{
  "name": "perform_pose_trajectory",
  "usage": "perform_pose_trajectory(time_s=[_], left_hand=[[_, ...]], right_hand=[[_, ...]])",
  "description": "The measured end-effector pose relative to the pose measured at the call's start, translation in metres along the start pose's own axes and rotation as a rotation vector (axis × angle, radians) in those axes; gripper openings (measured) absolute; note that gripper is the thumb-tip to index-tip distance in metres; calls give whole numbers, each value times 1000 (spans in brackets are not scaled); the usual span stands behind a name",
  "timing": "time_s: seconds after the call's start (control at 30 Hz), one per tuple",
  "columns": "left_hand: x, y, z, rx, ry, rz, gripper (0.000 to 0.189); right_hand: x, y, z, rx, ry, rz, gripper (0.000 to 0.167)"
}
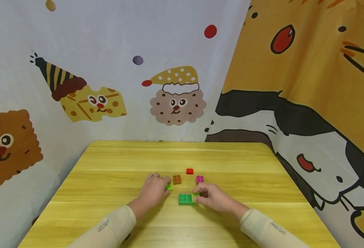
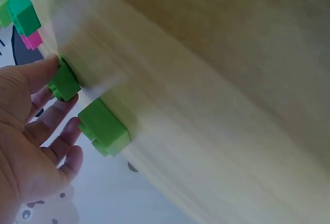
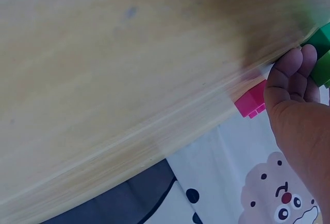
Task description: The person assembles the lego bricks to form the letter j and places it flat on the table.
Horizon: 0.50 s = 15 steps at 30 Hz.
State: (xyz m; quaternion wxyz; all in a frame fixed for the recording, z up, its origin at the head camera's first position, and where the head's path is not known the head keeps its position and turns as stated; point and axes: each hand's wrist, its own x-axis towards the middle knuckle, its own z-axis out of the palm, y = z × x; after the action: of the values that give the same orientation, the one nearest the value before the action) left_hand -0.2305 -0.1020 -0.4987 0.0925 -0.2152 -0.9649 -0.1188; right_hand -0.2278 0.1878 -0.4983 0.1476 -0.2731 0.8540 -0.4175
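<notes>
My left hand pinches a light green building brick between thumb and fingertip, left of the green 2x4 brick. A second light green brick stands on the table just beyond its other fingers; the hand hides it in the head view. To the right, my right hand grips another light green brick at the right end of the green 2x4 brick, which lies lengthwise on the table. The fingers cover part of that light green brick.
Behind the hands on the wooden table sit an orange-brown brick, a red brick and a magenta brick. The magenta one is close to the right fingers. A printed curtain hangs beyond the table's far edge.
</notes>
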Motion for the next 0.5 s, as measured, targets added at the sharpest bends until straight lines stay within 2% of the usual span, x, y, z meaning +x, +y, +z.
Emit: perform_pose_trajectory(time_s=[0.1,0.23,0.37,0.5], left_hand=[[0,1,-1,-37,4,17,35],[-1,5,-5,-139,-12,61,38],[-2,12,-9,-244,-71,89,38],[-5,18,-12,-279,-129,96,39]], right_hand=[[1,0,0,2,2,0,18],[2,0,0,15,1,0,17],[2,0,0,24,-1,-3,16],[1,0,1,27,1,3,16]])
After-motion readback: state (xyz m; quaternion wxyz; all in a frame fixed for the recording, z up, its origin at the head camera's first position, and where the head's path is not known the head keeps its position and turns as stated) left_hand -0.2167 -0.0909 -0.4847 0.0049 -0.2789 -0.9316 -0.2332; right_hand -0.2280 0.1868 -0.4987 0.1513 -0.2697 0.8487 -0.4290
